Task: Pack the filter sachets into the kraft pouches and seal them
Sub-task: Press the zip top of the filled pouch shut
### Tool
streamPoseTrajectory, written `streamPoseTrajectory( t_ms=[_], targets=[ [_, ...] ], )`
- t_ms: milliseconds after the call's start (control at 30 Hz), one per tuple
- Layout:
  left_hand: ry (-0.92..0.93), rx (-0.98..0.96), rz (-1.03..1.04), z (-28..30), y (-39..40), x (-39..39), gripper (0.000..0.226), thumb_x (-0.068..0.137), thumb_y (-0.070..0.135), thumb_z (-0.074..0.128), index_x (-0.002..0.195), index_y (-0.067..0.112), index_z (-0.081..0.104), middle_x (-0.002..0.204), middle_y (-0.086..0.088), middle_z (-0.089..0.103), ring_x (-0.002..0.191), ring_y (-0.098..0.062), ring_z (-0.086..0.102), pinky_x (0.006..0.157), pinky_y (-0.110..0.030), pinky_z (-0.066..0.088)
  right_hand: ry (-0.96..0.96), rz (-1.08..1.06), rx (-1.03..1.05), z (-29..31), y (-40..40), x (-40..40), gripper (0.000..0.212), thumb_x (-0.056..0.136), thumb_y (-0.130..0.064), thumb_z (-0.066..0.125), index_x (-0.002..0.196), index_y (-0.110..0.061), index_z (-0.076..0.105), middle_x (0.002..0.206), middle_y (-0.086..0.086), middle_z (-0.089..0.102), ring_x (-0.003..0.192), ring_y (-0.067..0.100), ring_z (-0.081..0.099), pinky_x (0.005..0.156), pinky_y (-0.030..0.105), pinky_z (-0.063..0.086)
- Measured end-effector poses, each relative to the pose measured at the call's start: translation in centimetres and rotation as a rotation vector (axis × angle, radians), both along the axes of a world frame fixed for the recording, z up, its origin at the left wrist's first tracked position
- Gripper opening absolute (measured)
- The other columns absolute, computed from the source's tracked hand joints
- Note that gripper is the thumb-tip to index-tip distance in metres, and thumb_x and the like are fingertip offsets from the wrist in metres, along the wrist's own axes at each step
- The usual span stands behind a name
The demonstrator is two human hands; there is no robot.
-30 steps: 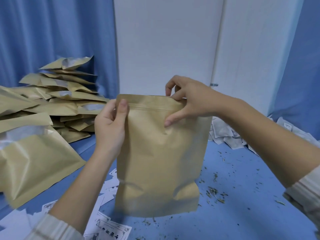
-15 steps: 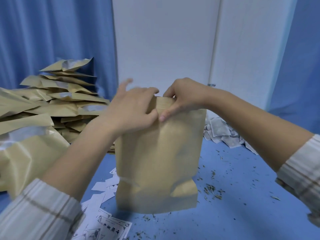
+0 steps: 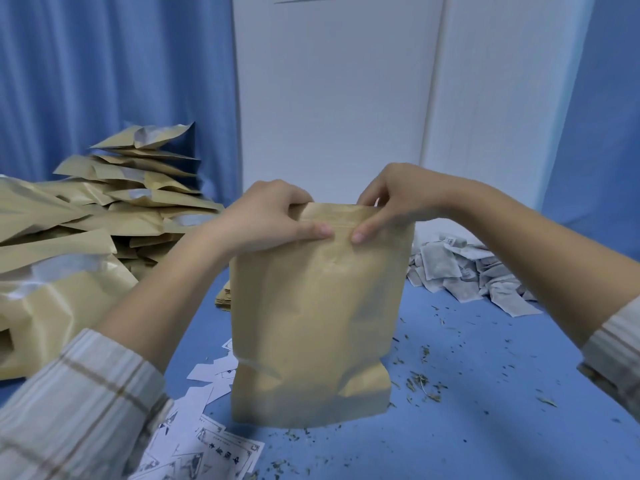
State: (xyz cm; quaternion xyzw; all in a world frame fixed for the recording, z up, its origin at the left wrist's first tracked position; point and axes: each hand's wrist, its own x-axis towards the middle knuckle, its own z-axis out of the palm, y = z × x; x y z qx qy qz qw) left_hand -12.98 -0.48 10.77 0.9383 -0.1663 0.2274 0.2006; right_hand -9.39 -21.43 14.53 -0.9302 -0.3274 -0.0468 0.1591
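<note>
Kraft pouch (image 3: 317, 317) stood upright mid-table (image 3: 485, 427), its top edge pinched shut-fisted by left hand (image 3: 273, 216) and right hand (image 3: 398, 199).

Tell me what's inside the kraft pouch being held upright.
Nothing inside shows. The kraft pouch is opaque, and both the left hand and right hand pinch its top strip closed, so any sachets within are covered. Its body bulges slightly.

Both hands raised, left hand (image 3: 273, 216) and right hand (image 3: 398, 202) pinching (thumbs nearly meeting), forearms angled inward.
</note>
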Motion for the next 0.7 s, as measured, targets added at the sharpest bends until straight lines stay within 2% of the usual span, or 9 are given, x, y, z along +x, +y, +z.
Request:
streamPoseTrajectory(
  t_ms=[100,167,267,333,467,533,600,667,700],
  targets=[
    [-0.011,-0.077,-0.008,-0.2,0.6,-0.5,0.053,0.07,0.058,0.071,0.077,0.006,0.06,0.062,0.001,0.047,0.058,-0.007,0.041,0.055,-0.026,0.029,0.054,0.049,0.035,-0.6,-0.9,-0.4,0.028,0.061,-0.05,0.079,0.082,-0.033,0.071,0.077,-0.012,0.068,0.072,0.003,0.062,0.069,0.02,0.046],
    [-0.028,-0.111,-0.03,-0.4,0.4,-0.7,0.052,0.07,0.053,0.073,0.075,0.004,0.059,0.062,0.0,0.045,0.06,-0.01,0.039,0.055,-0.027,0.027,0.094,0.007,-0.077,-1.0,-0.4,-0.5,0.032,0.062,-0.051,0.079,0.077,-0.024,0.069,0.071,-0.01,0.067,0.069,0.004,0.064,0.066,0.02,0.046],
    [-0.051,-0.124,-0.024,-0.6,-0.1,-0.8,0.043,0.071,0.049,0.075,0.075,0.008,0.063,0.06,0.0,0.049,0.062,-0.012,0.043,0.055,-0.025,0.029,0.08,-0.093,-0.219,-0.9,0.9,-0.4,0.032,0.062,-0.053,0.077,0.069,-0.023,0.067,0.064,-0.014,0.067,0.064,0.001,0.065,0.059,0.018,0.049],
    [-0.039,-0.09,-0.003,-0.5,-0.4,-0.9,0.038,0.071,0.051,0.074,0.076,0.014,0.066,0.062,0.001,0.055,0.065,-0.012,0.049,0.056,-0.022,0.033,0.076,-0.155,-0.297,-0.4,1.5,-0.6,0.034,0.064,-0.055,0.075,0.072,-0.024,0.065,0.07,-0.013,0.068,0.068,0.004,0.066,0.057,0.019,0.049],
    [0.05,-0.085,-0.012,0.3,-0.8,-1.1,0.026,0.069,0.053,0.074,0.079,0.029,0.07,0.073,0.005,0.064,0.077,-0.009,0.057,0.063,-0.025,0.042,0.064,-0.178,-0.379,0.1,1.6,-1.2,0.039,0.066,-0.062,0.07,0.078,-0.025,0.065,0.073,-0.014,0.066,0.069,0.0,0.063,0.055,0.019,0.044],
    [0.066,-0.097,-0.03,0.3,-0.6,-1.1,0.024,0.07,0.053,0.073,0.079,0.03,0.07,0.076,0.003,0.066,0.079,-0.011,0.058,0.065,-0.025,0.042,0.029,-0.151,-0.362,0.0,1.1,-1.1,0.047,0.063,-0.066,0.069,0.083,-0.024,0.068,0.075,-0.012,0.068,0.071,0.003,0.064,0.061,0.02,0.049],
    [0.055,-0.127,-0.029,0.1,-0.1,-1.0,0.028,0.073,0.05,0.073,0.08,0.024,0.07,0.079,-0.006,0.066,0.079,-0.018,0.058,0.065,-0.027,0.041,-0.064,-0.111,-0.28,-0.2,0.2,-0.9,0.047,0.058,-0.066,0.072,0.071,-0.021,0.065,0.063,-0.011,0.06,0.061,0.006,0.056,0.055,0.021,0.041],
    [0.048,-0.187,-0.006,-0.2,0.3,-1.1,0.028,0.074,0.046,0.074,0.08,0.019,0.07,0.083,-0.011,0.065,0.082,-0.021,0.059,0.065,-0.028,0.04,-0.113,-0.051,-0.087,-0.6,-0.7,-0.6,0.041,0.057,-0.058,0.078,0.058,-0.021,0.06,0.054,-0.01,0.047,0.052,0.004,0.043,0.048,0.017,0.031],
    [0.048,-0.207,0.005,-0.2,0.5,-1.1,0.026,0.074,0.044,0.075,0.08,0.019,0.071,0.082,-0.009,0.066,0.081,-0.02,0.059,0.065,-0.027,0.041,-0.102,-0.015,0.028,-0.8,-1.1,-0.4,0.035,0.059,-0.053,0.08,0.058,-0.022,0.063,0.053,-0.009,0.045,0.051,0.002,0.04,0.046,0.014,0.029]
  ],
)
